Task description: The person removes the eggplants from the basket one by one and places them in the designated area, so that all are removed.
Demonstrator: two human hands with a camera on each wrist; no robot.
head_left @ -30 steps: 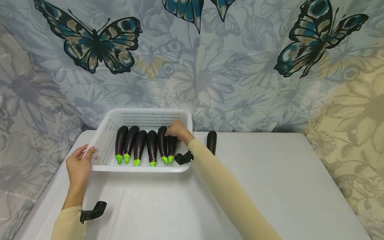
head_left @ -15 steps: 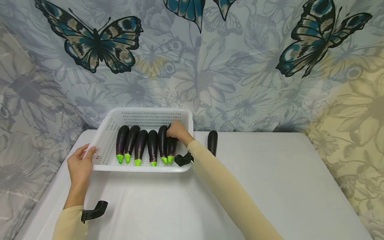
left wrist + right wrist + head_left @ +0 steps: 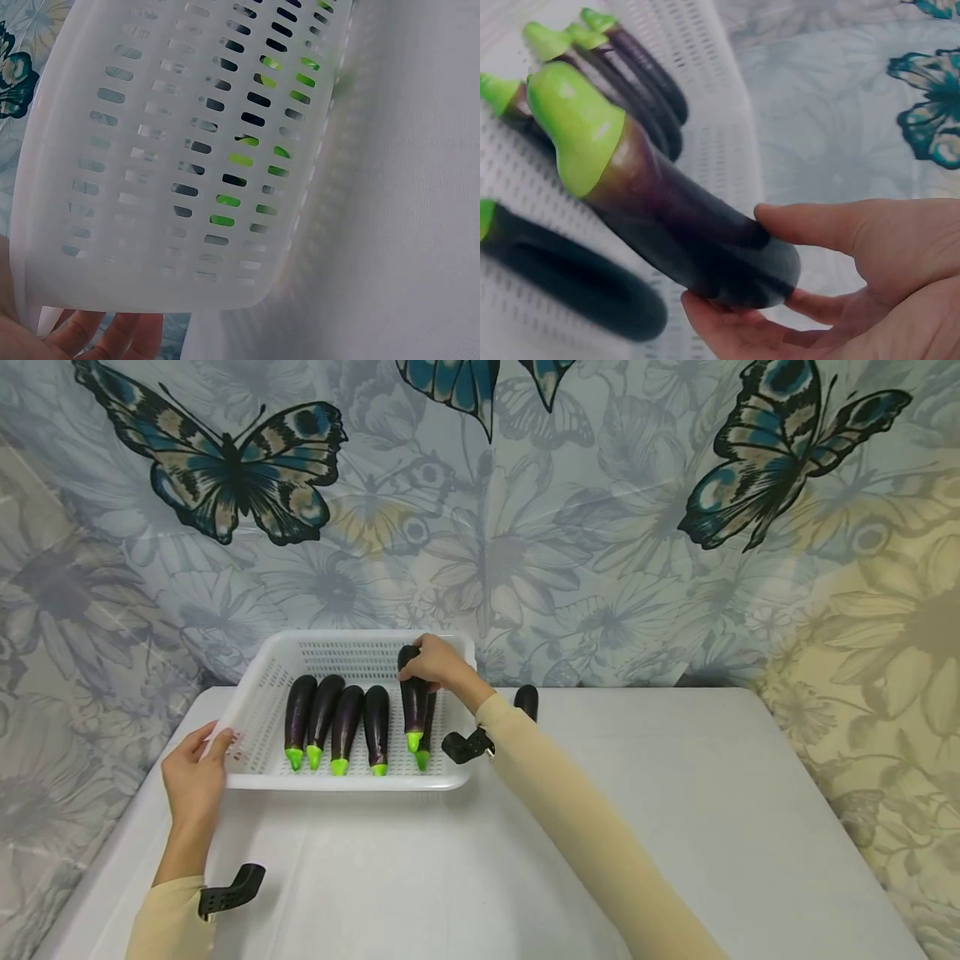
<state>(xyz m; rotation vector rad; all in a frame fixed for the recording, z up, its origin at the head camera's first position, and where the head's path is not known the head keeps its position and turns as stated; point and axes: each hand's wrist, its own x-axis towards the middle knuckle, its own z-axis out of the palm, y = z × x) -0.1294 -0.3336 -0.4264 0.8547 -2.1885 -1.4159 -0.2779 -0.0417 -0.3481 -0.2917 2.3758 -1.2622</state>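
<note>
Butterfly-print cloth [image 3: 517, 560] backs the bench [image 3: 375, 877]; left fingers [image 3: 116, 336] pinch the basket rim [image 3: 345, 783], likely steadying it; right fingers [image 3: 814, 223] pinch an eggplant [image 3: 679, 210] by its blunt end.

we could pass over the table [image 3: 705, 818] on the right; leftward, the right sleeve [image 3: 592, 831] and the basket [image 3: 345, 782] block us.

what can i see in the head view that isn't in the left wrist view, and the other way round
Only the head view shows the right hand gripping an eggplant, and another eggplant outside the basket. Only the left wrist view shows the basket's outer wall close up, with green and dark patches behind its slots. Both show the left hand at one end of the basket, the white table and the butterfly backdrop.
</note>
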